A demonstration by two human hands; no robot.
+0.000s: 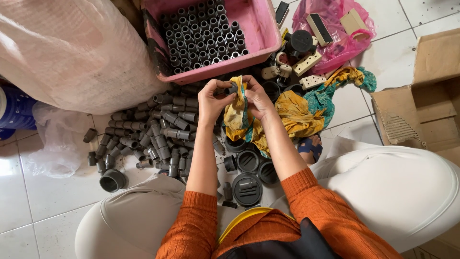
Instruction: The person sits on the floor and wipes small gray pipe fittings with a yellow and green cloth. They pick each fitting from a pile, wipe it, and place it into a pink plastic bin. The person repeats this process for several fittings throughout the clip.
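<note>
Head view looks straight down at a person seated on a white tiled floor [43,192], knees spread, orange sleeves reaching forward. Both hands meet just in front of the near rim of a pink plastic tub [258,29], and between them sits a small grey pipe fitting [233,88] wrapped partly in a yellow patterned cloth [235,115]. The left hand [212,101] pinches the fitting and a fold of cloth with thumb and fingertips closed narrow around it, apparently to steady it; the right hand [257,98] is closed on the cloth from the other side, pressing the fabric against the part, a hold that suits rubbing or wiping. The rest of the cloth hangs down and trails to the right over the floor, where it turns teal at the far end. Inside the tub, grey fittings stand upright in tidy rows, open ends up, filling the left part. A loose heap of grey fittings [158,129] lies on the floor to the left, within easy reach of the left hand. Near the knees lie several round black caps [247,188]. Far right, a pink plastic bag [335,43] holds cream socket blocks, and a torn cardboard box [421,96] sits at the right edge
</note>
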